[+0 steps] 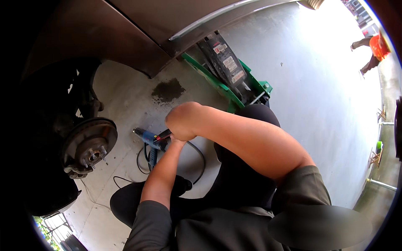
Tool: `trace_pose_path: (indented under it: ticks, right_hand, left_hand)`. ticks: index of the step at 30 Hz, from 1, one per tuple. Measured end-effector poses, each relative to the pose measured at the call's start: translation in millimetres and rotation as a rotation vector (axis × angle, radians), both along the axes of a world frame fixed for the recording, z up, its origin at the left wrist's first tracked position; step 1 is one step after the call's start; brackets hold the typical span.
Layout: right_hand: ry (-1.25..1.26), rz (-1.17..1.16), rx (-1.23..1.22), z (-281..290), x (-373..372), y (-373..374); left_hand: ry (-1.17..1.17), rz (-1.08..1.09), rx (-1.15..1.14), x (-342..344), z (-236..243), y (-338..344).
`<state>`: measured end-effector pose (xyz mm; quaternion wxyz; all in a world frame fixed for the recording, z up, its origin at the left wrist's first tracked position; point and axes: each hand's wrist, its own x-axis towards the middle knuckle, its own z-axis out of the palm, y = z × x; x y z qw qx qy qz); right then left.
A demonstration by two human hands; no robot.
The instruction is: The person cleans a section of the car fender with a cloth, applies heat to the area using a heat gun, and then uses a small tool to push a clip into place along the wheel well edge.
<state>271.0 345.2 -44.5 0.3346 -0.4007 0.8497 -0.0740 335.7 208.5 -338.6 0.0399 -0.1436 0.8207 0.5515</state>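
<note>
My right hand (182, 125) and left hand (173, 141) meet at the rear of a blue power tool (150, 138); whether either grip is closed on it is not visible. Its black cord (142, 161) loops on the concrete floor (318, 104). A bare brake disc (90, 144) with wheel studs sits left; a green floor jack (228, 69) lies under the car body (125, 29).

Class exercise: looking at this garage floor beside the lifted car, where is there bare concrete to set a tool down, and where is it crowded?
Free: the wide pale concrete right of the green floor jack, and the strip between the dark stain and the brake disc. Crowded: around the blue power tool, where cables loop on the floor under both hands, and beside the person's knees.
</note>
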Motion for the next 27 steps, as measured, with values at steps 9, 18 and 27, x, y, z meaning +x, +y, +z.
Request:
trace_pose_path:
  ticks: [9, 18, 27]
  right_hand:
    - [-0.026, 0.064, -0.023, 8, -2, -4]
    - [0.002, 0.05, -0.313, 34, -6, 41]
    - [-0.042, -0.103, -0.605, 50, 0, 53]
  left_hand:
    - [-0.118, -0.042, 0.313, -17, 49, -9]
    - [0.301, -0.145, 0.003, -86, 164, -34]
    - [0.229, -0.134, 0.343, -63, 212, 23]
